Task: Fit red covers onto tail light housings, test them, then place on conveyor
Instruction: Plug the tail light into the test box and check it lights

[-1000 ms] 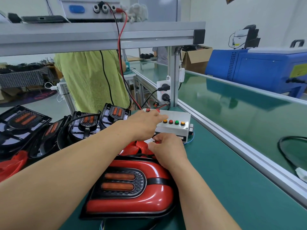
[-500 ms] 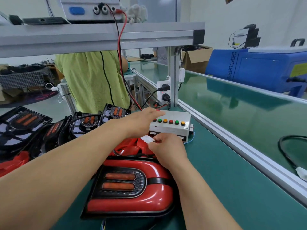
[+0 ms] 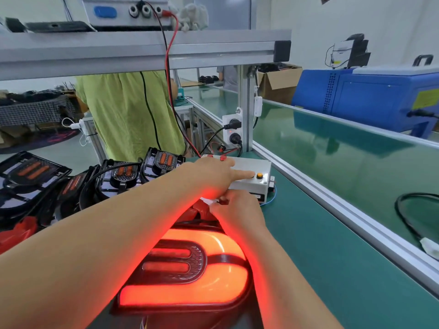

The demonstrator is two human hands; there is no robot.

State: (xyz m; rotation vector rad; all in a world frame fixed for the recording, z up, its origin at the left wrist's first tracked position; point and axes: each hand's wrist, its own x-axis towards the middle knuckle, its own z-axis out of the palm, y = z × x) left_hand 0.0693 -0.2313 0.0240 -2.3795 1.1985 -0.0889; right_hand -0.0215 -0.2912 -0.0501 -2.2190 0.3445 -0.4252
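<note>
One long green conveyor runs to the right of and beyond both sets of fingers, past an aluminium rail; no tail light lies on the stretch in view. Nearer, the green tabletop carries the work. The tail light, red cover fitted, lies just on the wearer's side of the right fingers and glows bright red along its outer band. Fitting is therefore judged done for this unit and testing under way. Several uncovered housings stand in a row well to the left of the fingers, with a loose red cover further left. These are judged to remain to be fitted. A white test box sits under the left fingers. The left hand reaches across the box, index finger straight and pressing its top just beside the orange button; what lies under the fingertip is hidden. The right hand lies just short of the box, fingers curled and pinching a small white connector, whose lead cannot be traced. Left to do, as judged: finish the button checks, unplug, and set the tail light on the conveyor.
</note>
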